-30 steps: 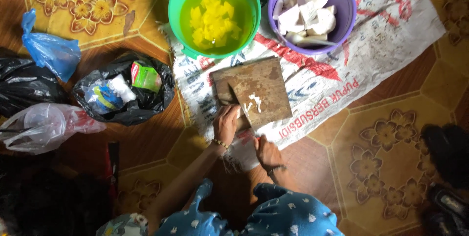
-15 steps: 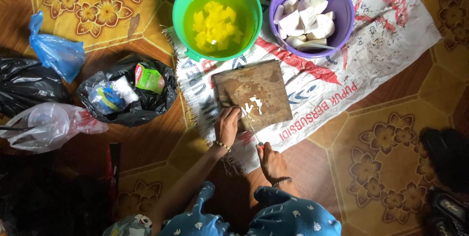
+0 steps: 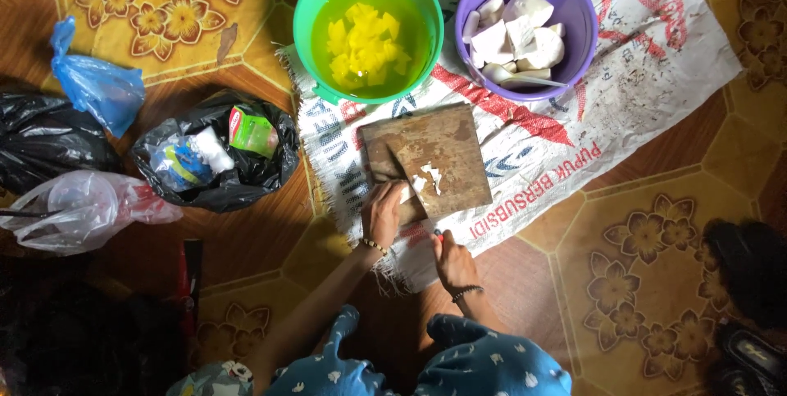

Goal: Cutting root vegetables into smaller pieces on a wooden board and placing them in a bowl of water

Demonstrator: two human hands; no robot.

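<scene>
My left hand (image 3: 384,211) rests on the near left corner of a wooden cutting board (image 3: 447,154), its fingers closed over a white piece (image 3: 407,193). More white scraps (image 3: 429,175) lie mid-board. My right hand (image 3: 452,260) sits just off the board's near edge on the printed woven sack (image 3: 566,142), fingers curled around a small dark thing (image 3: 438,234) that I cannot make out. Beyond the board stand a green bucket (image 3: 305,27) of yellow liquid with yellow chunks and a purple bucket (image 3: 584,27) with white chunks.
At the left, an open black bag (image 3: 246,183) holds packets. A blue bag (image 3: 98,88), a clear bag (image 3: 78,207) and another black bag (image 3: 41,142) lie further left. Dark footwear (image 3: 750,281) is at the right, on a patterned tile floor (image 3: 639,281).
My left hand stays on the board's near corner. My right hand has shifted only slightly near the board's edge. The view has drifted a little.
</scene>
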